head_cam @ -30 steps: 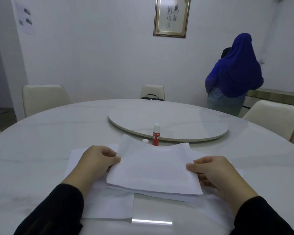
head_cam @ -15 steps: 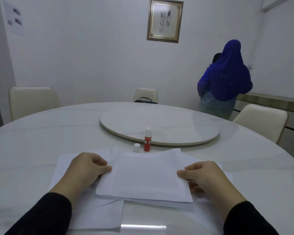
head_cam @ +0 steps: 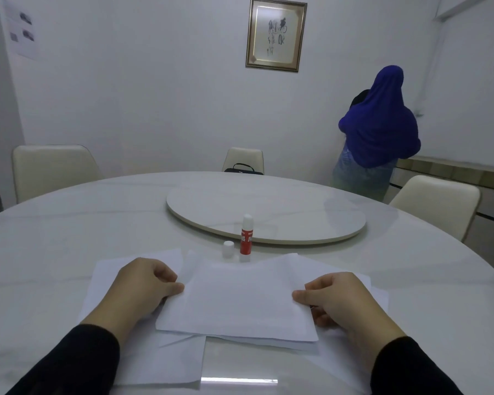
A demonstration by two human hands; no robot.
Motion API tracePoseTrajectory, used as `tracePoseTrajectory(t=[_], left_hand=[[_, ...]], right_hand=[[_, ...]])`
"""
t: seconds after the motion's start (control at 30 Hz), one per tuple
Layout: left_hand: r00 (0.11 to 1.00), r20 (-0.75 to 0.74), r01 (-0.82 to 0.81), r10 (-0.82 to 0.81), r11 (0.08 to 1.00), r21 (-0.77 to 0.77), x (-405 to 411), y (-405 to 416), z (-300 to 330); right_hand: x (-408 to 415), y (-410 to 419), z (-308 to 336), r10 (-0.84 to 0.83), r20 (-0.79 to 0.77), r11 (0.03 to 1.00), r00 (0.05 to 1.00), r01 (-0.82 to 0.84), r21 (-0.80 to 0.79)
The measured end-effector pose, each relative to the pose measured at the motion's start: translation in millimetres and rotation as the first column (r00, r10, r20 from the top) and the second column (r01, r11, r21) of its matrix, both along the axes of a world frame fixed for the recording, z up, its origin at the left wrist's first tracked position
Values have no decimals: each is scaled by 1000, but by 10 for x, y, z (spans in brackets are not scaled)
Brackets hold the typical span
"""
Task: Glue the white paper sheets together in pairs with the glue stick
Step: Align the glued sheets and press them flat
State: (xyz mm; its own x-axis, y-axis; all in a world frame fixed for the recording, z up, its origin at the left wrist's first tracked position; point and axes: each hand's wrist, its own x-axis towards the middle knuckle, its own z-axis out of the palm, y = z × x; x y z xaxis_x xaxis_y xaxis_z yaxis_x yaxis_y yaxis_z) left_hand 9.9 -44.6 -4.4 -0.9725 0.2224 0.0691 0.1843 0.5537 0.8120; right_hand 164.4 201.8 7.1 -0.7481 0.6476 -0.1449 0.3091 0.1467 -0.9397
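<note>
1. Between the two hands, in the head view, lies the top sheet of white paper, resting slightly askew on a loose spread of other paper sheets on a round white table.

2. Progress, as a judgement: the glue stick stands upright beyond the hands, past the far edge of the top sheet, with its white cap off and standing just beside it on the left hand's side. Glue looks to have been in use already, and the top sheet is most likely being laid and squared onto a partner beneath it — whether glue sits under it cannot be seen.

3. What is left, again as a judgement: several sheets fan out loose under and beside both hands, their edges not lined up, so more pairs probably remain. How many are already joined cannot be told.

4. Left hand: fingers curled, thumb on top of the sheet's left edge, pinching it.

5. Right hand: fingers curled, thumb tip on the sheet's right edge, fingers tucked beneath — also a pinch.

6. Neither hand touches the glue stick; it stands well beyond both, roughly midway between them.

7. Farther beyond the hands, a person in a blue head covering stands facing the wall, off toward the right hand's side.
</note>
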Motion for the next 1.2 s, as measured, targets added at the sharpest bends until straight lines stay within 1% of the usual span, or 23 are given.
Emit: tracePoseTrajectory(t=[0.23, 0.5, 0.67, 0.87, 0.93, 1.0, 1.07, 1.13, 1.2], left_hand=[[999, -52, 1, -5, 998, -71, 20, 19, -5], [993, -117, 6, -19, 993, -115, 44, 34, -19], [989, -149, 1, -22, 990, -141, 46, 38, -23], [983, -181, -15, -22, 979, -203, 22, 56, -39], [979, -199, -13, -41, 966, -260, 10, 81, -34], [964, -252, -10, -79, 942, -335, 3, 138, -13], [941, -296, 40, -163, 923, -382, 5, 228, 4], [893, -330, 171, -308, 907, -385, 28, 340, 7], [821, -322, 340, -472, 857, -388, 87, 440, -36]], right_hand=[[-23, -7, -12, -1, 40, 995, 999, -3, 95], [-28, -12, -38, 22, 64, 978, 998, -34, 206], [-31, -9, -44, 16, 89, 968, 996, -38, 249], [-40, -2, -78, 8, 117, 941, 993, -47, 336], [-46, -4, -88, -4, 121, 939, 993, -38, 342], [-55, -12, -83, -13, 125, 935, 992, -32, 354], [-67, -19, -79, -19, 122, 926, 992, -29, 377], [-70, -21, -72, -15, 116, 919, 993, -32, 393], [-79, -28, -70, 5, 130, 911, 992, -58, 409]])
